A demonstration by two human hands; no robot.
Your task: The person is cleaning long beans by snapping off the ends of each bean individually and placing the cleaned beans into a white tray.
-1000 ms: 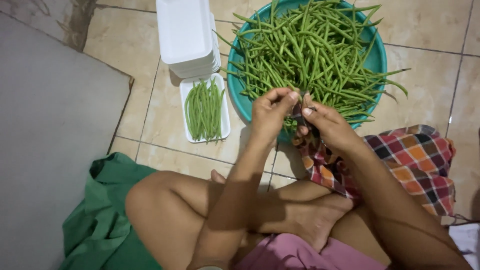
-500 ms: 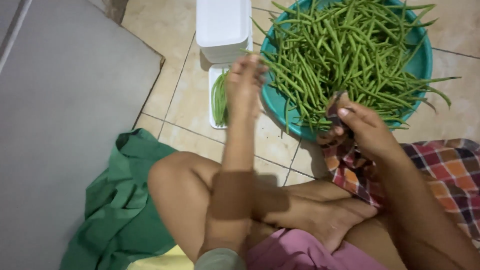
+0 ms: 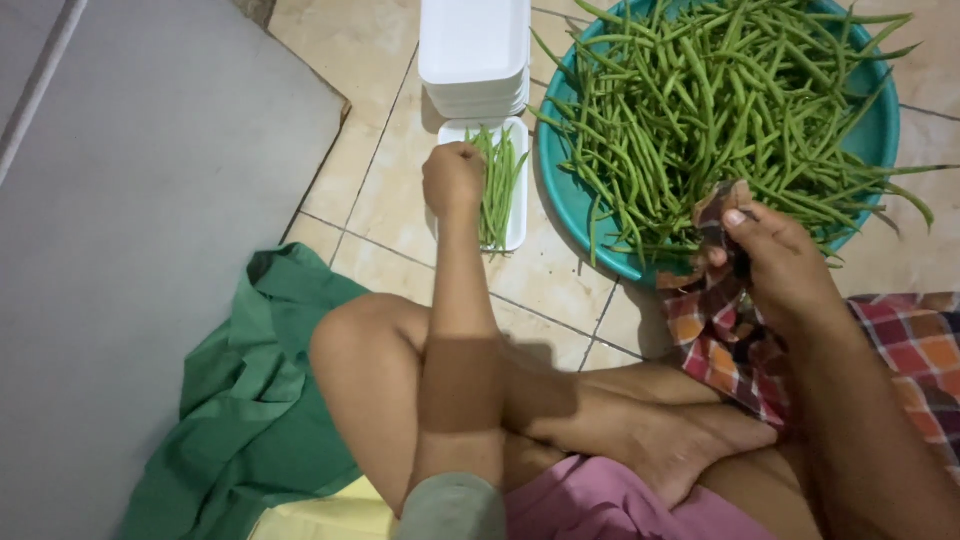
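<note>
My left hand (image 3: 453, 177) reaches over the left side of a small white foam tray (image 3: 516, 215) that holds a row of trimmed green beans (image 3: 497, 180); its fingers are curled, and I cannot tell if it holds a bean. My right hand (image 3: 775, 262) grips a fold of the red checked cloth (image 3: 730, 335) at the near rim of the teal basin (image 3: 568, 195). The basin is piled with long green beans (image 3: 720, 95).
A stack of white foam trays (image 3: 475, 50) stands behind the small tray. A grey mat (image 3: 140, 200) covers the floor at left. A green cloth (image 3: 255, 400) lies by my bent knee (image 3: 360, 330). Beige floor tiles (image 3: 370, 170) lie between.
My left hand left the basin, swung left and now rests at the small tray. My right hand stayed at the basin's rim with the checked cloth. The view shifted left.
</note>
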